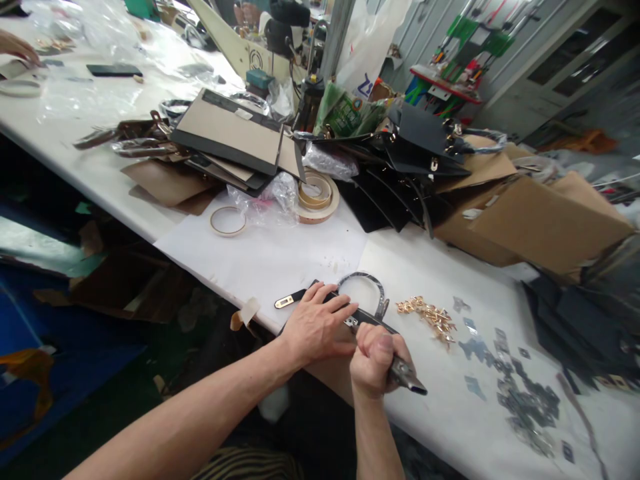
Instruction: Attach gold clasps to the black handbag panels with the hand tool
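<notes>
My left hand lies with its fingers spread over a black handbag piece near the table's front edge. Closed in a fist, my right hand grips a grey metal hand tool; one blunt end sticks out to the right, and the rest is hidden by the fist. A small metal plate shows on the black piece between my hands. From it rises a looped handle in clear wrapping. To the left a black strap carries a gold-coloured fitting.
Gold-coloured metal fittings and dark metal plates lie to the right. Tape rolls, stacked panels, black bag parts and a cardboard box stand behind. Another person's hand is at far left.
</notes>
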`<state>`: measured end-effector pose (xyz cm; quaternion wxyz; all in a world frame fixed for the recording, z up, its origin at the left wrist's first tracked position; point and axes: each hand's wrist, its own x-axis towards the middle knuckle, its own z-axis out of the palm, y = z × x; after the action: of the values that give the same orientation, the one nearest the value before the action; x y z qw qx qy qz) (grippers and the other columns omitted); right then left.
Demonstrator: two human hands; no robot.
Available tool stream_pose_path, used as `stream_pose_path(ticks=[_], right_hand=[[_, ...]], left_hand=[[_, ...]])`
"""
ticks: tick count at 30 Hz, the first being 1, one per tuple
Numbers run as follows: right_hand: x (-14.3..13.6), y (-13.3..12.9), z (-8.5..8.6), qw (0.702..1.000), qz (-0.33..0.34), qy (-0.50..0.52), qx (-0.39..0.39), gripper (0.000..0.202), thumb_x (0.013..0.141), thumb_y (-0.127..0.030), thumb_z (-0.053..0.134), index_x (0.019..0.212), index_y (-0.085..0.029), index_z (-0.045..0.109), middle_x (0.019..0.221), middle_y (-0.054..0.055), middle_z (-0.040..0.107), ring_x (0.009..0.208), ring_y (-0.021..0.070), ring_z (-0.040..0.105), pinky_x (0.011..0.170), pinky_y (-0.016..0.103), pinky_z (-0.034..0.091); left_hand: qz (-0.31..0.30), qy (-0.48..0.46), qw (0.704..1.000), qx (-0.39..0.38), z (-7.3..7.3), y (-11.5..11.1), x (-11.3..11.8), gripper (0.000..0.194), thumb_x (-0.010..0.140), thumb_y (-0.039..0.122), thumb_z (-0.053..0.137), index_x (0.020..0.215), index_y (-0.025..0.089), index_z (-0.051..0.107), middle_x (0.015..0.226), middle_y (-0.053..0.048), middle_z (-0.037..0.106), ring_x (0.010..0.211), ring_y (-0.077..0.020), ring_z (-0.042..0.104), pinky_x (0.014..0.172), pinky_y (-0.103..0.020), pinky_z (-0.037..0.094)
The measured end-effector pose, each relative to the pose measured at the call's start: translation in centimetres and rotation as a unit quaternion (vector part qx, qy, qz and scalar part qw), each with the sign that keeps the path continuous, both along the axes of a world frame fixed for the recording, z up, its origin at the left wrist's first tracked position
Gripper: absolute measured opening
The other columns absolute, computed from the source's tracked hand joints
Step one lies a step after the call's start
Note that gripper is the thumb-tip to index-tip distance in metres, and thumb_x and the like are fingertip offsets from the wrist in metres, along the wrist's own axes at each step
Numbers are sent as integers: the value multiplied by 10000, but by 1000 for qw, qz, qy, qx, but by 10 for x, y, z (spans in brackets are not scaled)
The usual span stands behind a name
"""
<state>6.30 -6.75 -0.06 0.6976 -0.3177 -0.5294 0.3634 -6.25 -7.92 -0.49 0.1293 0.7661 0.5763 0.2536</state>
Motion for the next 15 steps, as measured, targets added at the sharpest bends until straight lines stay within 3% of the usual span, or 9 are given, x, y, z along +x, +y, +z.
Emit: stream_pose_path(ticks=[7,11,15], right_hand=[[-4,14,3,991,-53,-107,-59,421,1003,-375,579,648,-228,408,502,-88,394,429,93,387,470,275,351],[-3,31,21,993,-19,2,-120,477,999,-360,602,610,-227,361,477,-113,304,375,59,274,405,239,254],[10,38,41,986,22,97,-134,509,973,-331,648,592,-216,331,479,-123,256,365,37,177,380,221,163]], left_hand=[[7,12,1000,-2,-1,1,-1,699,873,680,661,1444,286,571,1449,-43,624,1442,-341,419,1252,-535,247],[6,15,1000,-7,-1,0,0,778,841,732,666,1470,291,544,1481,-33,606,1444,-351,421,1259,-538,230],[0,12,1000,-6,-3,-4,1,901,812,802,640,1526,276,480,1538,-43,561,1483,-345,385,1278,-524,193]])
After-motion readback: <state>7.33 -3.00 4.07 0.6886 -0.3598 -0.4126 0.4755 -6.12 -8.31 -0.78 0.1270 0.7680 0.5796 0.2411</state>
